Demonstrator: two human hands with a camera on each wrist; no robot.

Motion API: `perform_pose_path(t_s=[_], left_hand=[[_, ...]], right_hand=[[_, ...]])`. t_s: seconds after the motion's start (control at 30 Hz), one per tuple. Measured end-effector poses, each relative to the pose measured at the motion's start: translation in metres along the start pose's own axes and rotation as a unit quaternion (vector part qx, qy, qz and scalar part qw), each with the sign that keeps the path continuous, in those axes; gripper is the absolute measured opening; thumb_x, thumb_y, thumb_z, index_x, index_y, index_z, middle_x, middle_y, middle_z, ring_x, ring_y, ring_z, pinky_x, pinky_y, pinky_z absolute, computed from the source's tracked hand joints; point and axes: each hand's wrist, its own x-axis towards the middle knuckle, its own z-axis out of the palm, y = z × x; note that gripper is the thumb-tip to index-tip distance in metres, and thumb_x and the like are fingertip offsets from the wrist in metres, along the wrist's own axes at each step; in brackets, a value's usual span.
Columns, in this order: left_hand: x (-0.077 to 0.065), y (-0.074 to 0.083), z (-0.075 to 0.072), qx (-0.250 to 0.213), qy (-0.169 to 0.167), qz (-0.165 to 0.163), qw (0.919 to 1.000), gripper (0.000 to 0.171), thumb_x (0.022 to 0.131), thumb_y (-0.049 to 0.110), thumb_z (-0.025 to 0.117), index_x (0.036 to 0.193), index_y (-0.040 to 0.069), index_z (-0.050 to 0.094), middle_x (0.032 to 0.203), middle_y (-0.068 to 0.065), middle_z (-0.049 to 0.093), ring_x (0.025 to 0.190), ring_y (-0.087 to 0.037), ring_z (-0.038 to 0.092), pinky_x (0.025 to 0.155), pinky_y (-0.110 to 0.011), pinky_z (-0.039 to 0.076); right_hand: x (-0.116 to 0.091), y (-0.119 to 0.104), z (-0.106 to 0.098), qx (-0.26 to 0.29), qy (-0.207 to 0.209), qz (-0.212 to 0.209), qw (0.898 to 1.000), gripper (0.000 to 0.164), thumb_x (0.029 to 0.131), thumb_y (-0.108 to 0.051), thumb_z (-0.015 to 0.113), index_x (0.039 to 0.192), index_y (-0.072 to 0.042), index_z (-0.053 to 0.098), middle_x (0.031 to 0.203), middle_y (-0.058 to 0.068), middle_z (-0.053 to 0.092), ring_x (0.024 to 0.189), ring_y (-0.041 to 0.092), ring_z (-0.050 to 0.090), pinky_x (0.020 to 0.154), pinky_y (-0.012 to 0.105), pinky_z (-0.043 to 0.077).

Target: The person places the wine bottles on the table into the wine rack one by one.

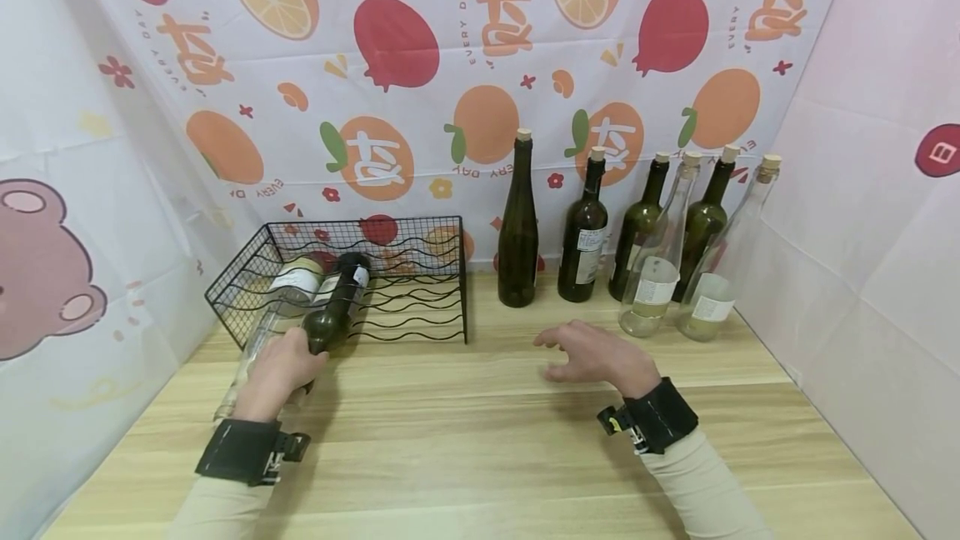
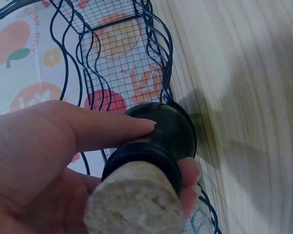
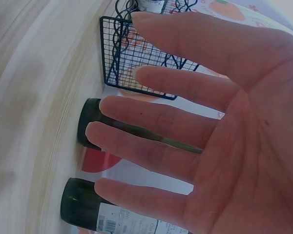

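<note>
My left hand (image 1: 281, 369) grips the neck of a dark green wine bottle (image 1: 345, 294), which lies in a black wire rack (image 1: 420, 238) with its neck toward me. In the left wrist view, thumb and fingers wrap the neck just behind a pale cork (image 2: 136, 200). A clear bottle with a white label (image 1: 297, 280) lies to its left in the rack, partly hidden by the hand. Over the table at right, my right hand (image 1: 592, 352) holds nothing; its fingers spread out in the right wrist view, in front of standing bottles.
A tall green bottle (image 1: 517, 232) stands right of the rack. Beside it stand a labelled green bottle (image 1: 583, 244), two more green ones and two clear bottles (image 1: 652, 290), all corked. Printed cloth (image 1: 465, 48) hangs behind and at both sides of the wooden table (image 1: 450, 448).
</note>
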Motion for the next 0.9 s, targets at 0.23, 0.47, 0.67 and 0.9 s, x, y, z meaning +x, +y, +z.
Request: perform_pose_path(t_s=[0.23, 0.47, 0.67, 0.9], left_hand=[[0.0008, -0.0001, 0.0008, 0.019, 0.017, -0.01, 0.9996, 0.027, 0.091, 0.024, 0.064, 0.084, 0.0, 0.056, 0.074, -0.016, 0.06, 0.055, -0.024, 0.059, 0.051, -0.037, 0.043], [-0.0011, -0.0018, 0.0014, 0.033, 0.042, 0.007, 0.9986, 0.024, 0.085, 0.023, 0.068, 0.077, 0.004, 0.055, 0.068, -0.013, 0.061, 0.057, -0.025, 0.059, 0.05, -0.035, 0.041], [-0.0021, 0.0003, 0.0019, 0.021, 0.018, -0.007, 0.9996, 0.031, 0.091, 0.028, 0.07, 0.083, 0.002, 0.055, 0.067, -0.011, 0.062, 0.048, -0.02, 0.06, 0.051, -0.035, 0.042], [-0.0012, 0.0012, 0.0017, 0.006, -0.053, -0.015, 0.9985, 0.035, 0.101, 0.033, 0.058, 0.084, 0.002, 0.056, 0.056, -0.006, 0.063, 0.044, -0.016, 0.059, 0.047, -0.03, 0.044]], right_hand=[[0.0009, 0.0015, 0.0014, 0.003, -0.001, 0.001, 1.0, 0.047, 0.093, -0.018, 0.074, 0.135, 0.001, 0.064, 0.136, 0.016, 0.068, 0.117, 0.039, 0.069, 0.1, 0.051, 0.055], [0.0013, 0.0033, 0.002, 0.0, 0.002, -0.003, 1.0, 0.046, 0.094, -0.019, 0.074, 0.134, 0.0, 0.065, 0.136, 0.015, 0.068, 0.116, 0.038, 0.07, 0.099, 0.05, 0.056], [0.0007, 0.0034, 0.0012, 0.004, -0.001, -0.003, 1.0, 0.046, 0.094, -0.02, 0.074, 0.135, 0.0, 0.064, 0.137, 0.015, 0.068, 0.118, 0.039, 0.069, 0.1, 0.05, 0.055], [0.0006, 0.0039, 0.0016, 0.005, 0.001, -0.003, 1.0, 0.046, 0.094, -0.02, 0.074, 0.135, 0.0, 0.065, 0.136, 0.015, 0.068, 0.117, 0.038, 0.069, 0.099, 0.049, 0.056]])
